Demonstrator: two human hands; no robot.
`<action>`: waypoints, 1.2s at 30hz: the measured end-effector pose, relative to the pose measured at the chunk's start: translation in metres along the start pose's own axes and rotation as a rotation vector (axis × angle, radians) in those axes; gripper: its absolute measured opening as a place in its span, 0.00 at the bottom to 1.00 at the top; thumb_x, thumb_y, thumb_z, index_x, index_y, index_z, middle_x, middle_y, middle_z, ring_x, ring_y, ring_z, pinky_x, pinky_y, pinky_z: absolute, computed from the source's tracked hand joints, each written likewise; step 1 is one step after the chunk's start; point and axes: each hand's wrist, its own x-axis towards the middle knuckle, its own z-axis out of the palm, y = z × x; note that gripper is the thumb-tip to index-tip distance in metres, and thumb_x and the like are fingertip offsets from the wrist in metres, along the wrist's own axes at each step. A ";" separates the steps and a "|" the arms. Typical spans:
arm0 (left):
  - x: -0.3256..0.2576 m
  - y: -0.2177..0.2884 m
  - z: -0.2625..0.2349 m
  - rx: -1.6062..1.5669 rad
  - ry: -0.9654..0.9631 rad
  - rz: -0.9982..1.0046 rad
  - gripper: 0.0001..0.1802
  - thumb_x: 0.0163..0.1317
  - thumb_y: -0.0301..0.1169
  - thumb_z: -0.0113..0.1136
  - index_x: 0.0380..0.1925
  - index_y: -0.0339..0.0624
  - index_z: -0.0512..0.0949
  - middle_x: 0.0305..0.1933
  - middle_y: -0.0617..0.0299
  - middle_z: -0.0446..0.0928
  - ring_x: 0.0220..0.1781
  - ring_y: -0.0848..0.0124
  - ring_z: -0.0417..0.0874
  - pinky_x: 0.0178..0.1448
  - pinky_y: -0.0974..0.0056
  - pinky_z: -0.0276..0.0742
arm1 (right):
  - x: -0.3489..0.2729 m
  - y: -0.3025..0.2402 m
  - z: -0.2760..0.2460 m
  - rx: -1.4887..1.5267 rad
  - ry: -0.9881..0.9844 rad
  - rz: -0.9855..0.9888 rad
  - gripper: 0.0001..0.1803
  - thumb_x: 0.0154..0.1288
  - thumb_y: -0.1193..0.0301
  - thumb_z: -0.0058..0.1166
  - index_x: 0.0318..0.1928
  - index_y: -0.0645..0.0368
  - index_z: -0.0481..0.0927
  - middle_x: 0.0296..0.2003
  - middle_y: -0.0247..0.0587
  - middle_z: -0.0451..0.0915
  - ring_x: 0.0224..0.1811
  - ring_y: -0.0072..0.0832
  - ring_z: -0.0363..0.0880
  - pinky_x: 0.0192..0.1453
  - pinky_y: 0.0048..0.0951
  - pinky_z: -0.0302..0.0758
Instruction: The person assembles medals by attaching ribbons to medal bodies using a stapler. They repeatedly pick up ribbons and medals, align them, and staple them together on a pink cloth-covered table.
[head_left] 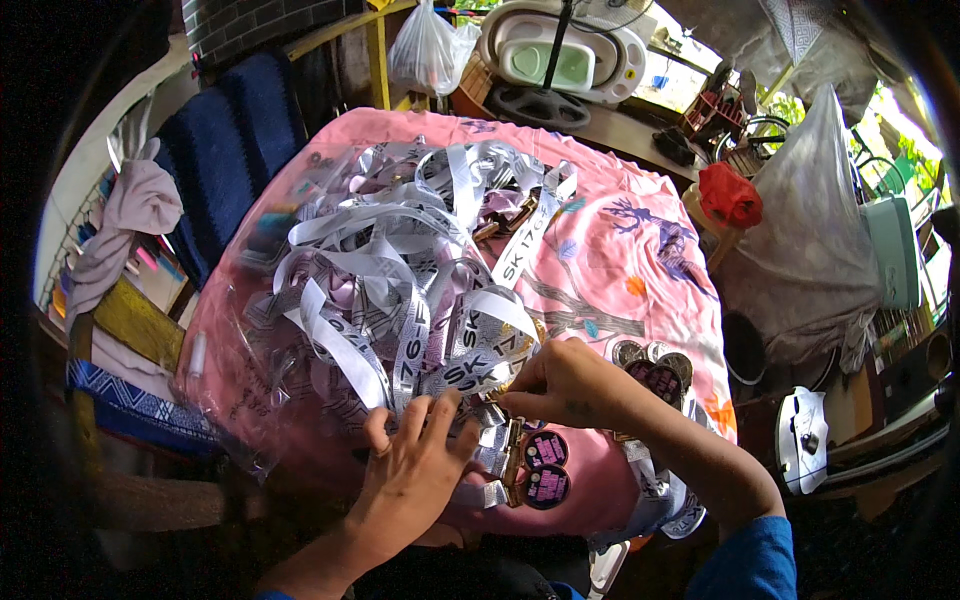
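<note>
A tangled heap of white and silver medal ribbons [385, 265] with dark lettering covers much of the table. My left hand [410, 465] is at the heap's near edge, its fingers bent over the ribbons and its thumb and forefinger closing on one. Just to its right, my right hand [565, 385] is closed, with its fingertips pinching a ribbon beside gold metal pieces; its grip is partly hidden. Below the hands lie two round medals, an upper medal [546, 450] and a lower medal [545, 487], with black and pink faces and gold edges.
A pink patterned cloth [590, 235] covers the table. Several more medals [665, 370] are stacked by my right forearm, with ribbons hanging at the near edge. Clear plastic [230, 380] lies left of the heap. A blue striped cloth [235, 150] hangs over a chair at the left.
</note>
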 end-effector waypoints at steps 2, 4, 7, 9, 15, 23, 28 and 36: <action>0.001 0.000 0.003 0.022 0.013 0.003 0.24 0.61 0.34 0.56 0.60 0.55 0.71 0.62 0.55 0.66 0.62 0.58 0.65 0.58 0.45 0.52 | 0.005 0.002 0.003 0.043 0.062 -0.058 0.20 0.56 0.61 0.57 0.20 0.67 0.80 0.14 0.56 0.74 0.14 0.47 0.74 0.25 0.44 0.73; 0.003 0.000 0.007 -0.039 0.085 0.012 0.24 0.55 0.28 0.58 0.55 0.52 0.72 0.61 0.55 0.66 0.62 0.58 0.65 0.57 0.45 0.53 | 0.008 0.001 0.001 -0.021 0.037 -0.073 0.19 0.55 0.61 0.56 0.19 0.67 0.80 0.14 0.56 0.74 0.15 0.49 0.74 0.25 0.45 0.73; 0.005 -0.001 0.017 -0.144 0.147 0.020 0.26 0.49 0.26 0.61 0.53 0.50 0.73 0.59 0.55 0.67 0.62 0.57 0.65 0.56 0.45 0.54 | 0.011 -0.002 -0.004 -0.086 0.000 -0.113 0.19 0.54 0.61 0.55 0.17 0.66 0.79 0.14 0.56 0.74 0.16 0.49 0.75 0.27 0.46 0.73; 0.006 -0.001 0.024 -0.114 0.203 0.028 0.28 0.44 0.25 0.65 0.51 0.49 0.74 0.56 0.56 0.67 0.60 0.57 0.66 0.54 0.44 0.57 | 0.015 -0.005 -0.008 -0.164 -0.060 -0.140 0.20 0.54 0.61 0.55 0.17 0.65 0.79 0.14 0.55 0.74 0.17 0.49 0.76 0.28 0.46 0.73; 0.008 0.003 0.033 -0.142 0.236 -0.003 0.29 0.43 0.27 0.66 0.51 0.48 0.74 0.53 0.56 0.67 0.57 0.55 0.69 0.54 0.45 0.61 | 0.019 -0.001 -0.013 -0.191 -0.141 -0.102 0.21 0.63 0.57 0.55 0.26 0.64 0.83 0.16 0.48 0.77 0.19 0.40 0.77 0.30 0.40 0.73; 0.018 0.015 0.042 -0.213 0.233 -0.086 0.33 0.53 0.46 0.67 0.55 0.36 0.73 0.51 0.51 0.67 0.54 0.52 0.69 0.56 0.45 0.62 | 0.019 -0.002 -0.016 -0.127 -0.132 -0.008 0.19 0.62 0.57 0.59 0.28 0.63 0.85 0.17 0.45 0.79 0.19 0.32 0.79 0.28 0.35 0.74; 0.013 0.011 0.045 -0.232 0.211 -0.028 0.45 0.48 0.63 0.61 0.60 0.43 0.71 0.51 0.54 0.66 0.55 0.55 0.67 0.54 0.45 0.59 | 0.021 0.009 -0.014 -0.102 -0.162 -0.003 0.19 0.62 0.56 0.60 0.29 0.62 0.86 0.18 0.43 0.81 0.20 0.28 0.80 0.29 0.33 0.75; -0.003 0.006 0.041 -0.183 0.153 0.082 0.46 0.45 0.70 0.57 0.64 0.64 0.70 0.51 0.60 0.63 0.55 0.58 0.64 0.58 0.46 0.55 | 0.008 0.000 -0.023 0.036 -0.331 0.155 0.21 0.63 0.55 0.58 0.32 0.63 0.86 0.21 0.42 0.83 0.23 0.24 0.82 0.31 0.30 0.76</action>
